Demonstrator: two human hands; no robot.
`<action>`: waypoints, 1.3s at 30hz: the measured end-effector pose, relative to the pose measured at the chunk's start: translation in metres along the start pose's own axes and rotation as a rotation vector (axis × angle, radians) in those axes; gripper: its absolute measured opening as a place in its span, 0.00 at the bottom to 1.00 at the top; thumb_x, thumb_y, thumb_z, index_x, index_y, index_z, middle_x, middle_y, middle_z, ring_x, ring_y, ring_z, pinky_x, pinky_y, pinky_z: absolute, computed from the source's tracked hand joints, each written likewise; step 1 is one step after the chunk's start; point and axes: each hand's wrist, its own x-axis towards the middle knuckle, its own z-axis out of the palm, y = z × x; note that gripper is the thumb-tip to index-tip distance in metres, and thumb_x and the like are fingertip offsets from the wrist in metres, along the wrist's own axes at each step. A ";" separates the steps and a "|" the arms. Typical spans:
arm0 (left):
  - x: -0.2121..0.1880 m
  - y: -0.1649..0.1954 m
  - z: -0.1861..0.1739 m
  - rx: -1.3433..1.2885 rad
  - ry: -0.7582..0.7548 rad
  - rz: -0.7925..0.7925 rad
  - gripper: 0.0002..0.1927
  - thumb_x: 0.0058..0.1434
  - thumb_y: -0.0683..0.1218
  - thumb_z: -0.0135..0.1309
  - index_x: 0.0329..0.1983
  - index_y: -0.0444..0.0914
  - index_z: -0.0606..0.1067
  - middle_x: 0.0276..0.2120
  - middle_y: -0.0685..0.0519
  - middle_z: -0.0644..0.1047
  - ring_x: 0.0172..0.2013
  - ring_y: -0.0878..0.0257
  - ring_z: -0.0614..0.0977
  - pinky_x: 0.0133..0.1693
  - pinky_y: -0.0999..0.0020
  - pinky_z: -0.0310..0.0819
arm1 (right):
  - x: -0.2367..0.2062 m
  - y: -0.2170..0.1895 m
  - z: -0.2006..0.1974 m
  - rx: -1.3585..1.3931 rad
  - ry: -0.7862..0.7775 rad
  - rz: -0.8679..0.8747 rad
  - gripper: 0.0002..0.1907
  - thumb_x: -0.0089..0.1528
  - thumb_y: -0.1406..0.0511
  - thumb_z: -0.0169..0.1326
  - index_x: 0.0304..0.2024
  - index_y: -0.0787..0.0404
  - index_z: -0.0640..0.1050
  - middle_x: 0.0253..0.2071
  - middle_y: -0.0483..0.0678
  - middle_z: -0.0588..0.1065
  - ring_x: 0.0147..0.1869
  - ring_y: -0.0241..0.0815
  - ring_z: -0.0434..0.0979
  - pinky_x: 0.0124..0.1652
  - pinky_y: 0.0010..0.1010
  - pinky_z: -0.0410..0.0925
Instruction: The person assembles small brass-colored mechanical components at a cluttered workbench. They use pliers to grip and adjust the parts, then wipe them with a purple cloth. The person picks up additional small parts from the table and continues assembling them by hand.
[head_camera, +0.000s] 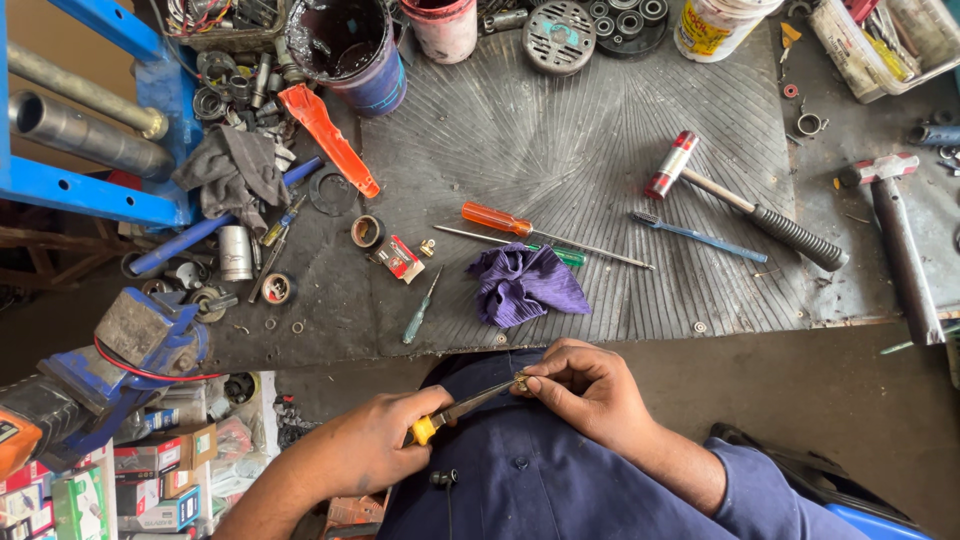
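My left hand (355, 450) is closed around a yellow-handled screwdriver (466, 405), low in the head view over my blue shirt. Its tip reaches a small brass part (520, 381). My right hand (590, 392) pinches that part between thumb and fingers, just below the front edge of the workbench (560, 130). A crumpled purple cloth (525, 283) lies on the bench directly beyond my hands.
On the bench lie an orange-handled screwdriver (497, 219), a small green screwdriver (420, 312), a blue toothbrush (700, 237), a red-and-silver mallet (672, 165) and a second hammer (900, 240). A dark bucket (350, 45) and bearings crowd the back. A blue vise (140, 345) sits left.
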 end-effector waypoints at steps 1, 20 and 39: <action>0.000 0.000 -0.001 0.010 -0.002 0.002 0.25 0.54 0.44 0.57 0.57 0.42 0.70 0.39 0.45 0.80 0.41 0.49 0.83 0.43 0.58 0.77 | 0.000 0.000 0.000 -0.002 -0.003 0.000 0.04 0.63 0.74 0.58 0.40 0.71 0.81 0.43 0.53 0.79 0.48 0.41 0.85 0.50 0.30 0.78; 0.004 0.006 0.024 -0.011 0.229 0.048 0.15 0.60 0.48 0.61 0.44 0.40 0.70 0.30 0.41 0.80 0.35 0.40 0.82 0.33 0.50 0.74 | 0.000 0.001 -0.001 0.102 0.008 0.068 0.05 0.64 0.74 0.56 0.40 0.73 0.80 0.42 0.53 0.78 0.49 0.46 0.86 0.51 0.34 0.79; 0.004 -0.004 0.035 0.064 0.238 0.074 0.19 0.52 0.38 0.60 0.45 0.40 0.68 0.34 0.42 0.80 0.38 0.42 0.83 0.37 0.51 0.77 | 0.000 -0.004 -0.003 0.014 -0.022 0.062 0.05 0.64 0.73 0.57 0.40 0.72 0.80 0.42 0.53 0.79 0.48 0.43 0.86 0.49 0.31 0.79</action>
